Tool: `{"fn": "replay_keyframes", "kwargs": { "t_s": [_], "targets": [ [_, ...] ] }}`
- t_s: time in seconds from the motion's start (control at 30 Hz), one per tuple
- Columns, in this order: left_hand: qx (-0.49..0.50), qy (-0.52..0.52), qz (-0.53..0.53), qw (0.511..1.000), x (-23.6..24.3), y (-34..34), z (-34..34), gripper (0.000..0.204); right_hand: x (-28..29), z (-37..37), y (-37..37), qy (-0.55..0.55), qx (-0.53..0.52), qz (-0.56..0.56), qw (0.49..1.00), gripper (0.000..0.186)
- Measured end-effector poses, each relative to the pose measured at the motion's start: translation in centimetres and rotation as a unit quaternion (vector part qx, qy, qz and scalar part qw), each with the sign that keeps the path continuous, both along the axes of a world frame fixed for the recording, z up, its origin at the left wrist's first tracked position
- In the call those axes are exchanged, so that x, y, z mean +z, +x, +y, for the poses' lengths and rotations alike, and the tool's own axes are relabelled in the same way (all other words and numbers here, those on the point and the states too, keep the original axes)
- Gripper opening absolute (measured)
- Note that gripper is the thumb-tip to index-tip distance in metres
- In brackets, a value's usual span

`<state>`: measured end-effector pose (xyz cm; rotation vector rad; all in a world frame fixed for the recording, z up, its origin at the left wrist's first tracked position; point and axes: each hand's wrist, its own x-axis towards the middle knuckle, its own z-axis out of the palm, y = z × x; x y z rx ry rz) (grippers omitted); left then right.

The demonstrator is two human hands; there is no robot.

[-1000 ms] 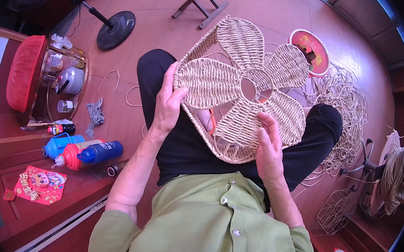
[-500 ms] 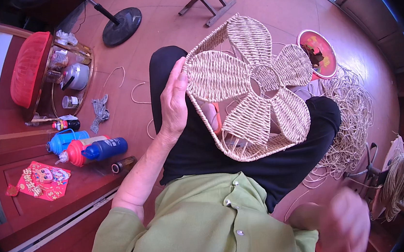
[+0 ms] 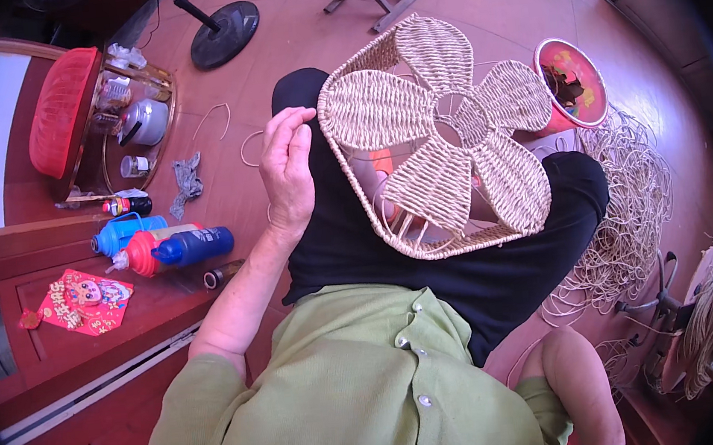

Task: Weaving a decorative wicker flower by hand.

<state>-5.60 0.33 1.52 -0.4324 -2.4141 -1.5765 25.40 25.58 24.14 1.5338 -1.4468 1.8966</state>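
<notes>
Lap (image 3: 339, 263): dark trousers; woven basket (image 3: 376, 109) resting across both thighs.
Floor (image 3: 310, 12), left: grey cloth (image 3: 188, 187); blue jug (image 3: 122, 234), red jug (image 3: 141, 258) and dark blue bottle (image 3: 204, 246), upright.
Floor, right: tangled cord (image 3: 626, 214); red bucket (image 3: 592, 84) beside it.
Floor, far side: fan base (image 3: 224, 36).
Rack (image 3: 79, 163): kettle (image 3: 148, 122); jar (image 3: 135, 166).

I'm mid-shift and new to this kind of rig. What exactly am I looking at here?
There's no robot: these are a person's bare hands, seen from one fisheye camera on the head, looking down, so edges bend. The left hand is beside the rim of a woven basket with five petal shapes; whether its fingertips touch is unclear. The basket rests over the lap, on black trousers. The right forearm shows, but its hand is hidden. Loose cord lies heaped on the floor at right.
</notes>
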Motion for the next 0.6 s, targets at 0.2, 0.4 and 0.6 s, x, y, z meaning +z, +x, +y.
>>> {"fn": "replay_keyframes", "kwargs": {
  "t_s": [0.2, 0.4, 0.6],
  "targets": [
    [-0.002, -0.056, 0.026, 0.998, -0.3, -1.4, 0.3, 0.022, 0.5, -0.2, 1.4, -0.001, -0.124, 0.008, 0.992, 0.022],
    [-0.006, -0.124, 0.042, 0.991, -1.2, -1.5, 0.1, 0.021, -0.3, -0.3, 1.4, -0.016, -0.159, 0.035, 0.987, 0.020],
    [0.037, -0.109, 0.064, 0.991, -2.8, -2.2, -2.4, 0.022, -0.6, 0.2, 0.0, -0.043, -0.155, 0.051, 0.986, 0.020]
  ]
}}
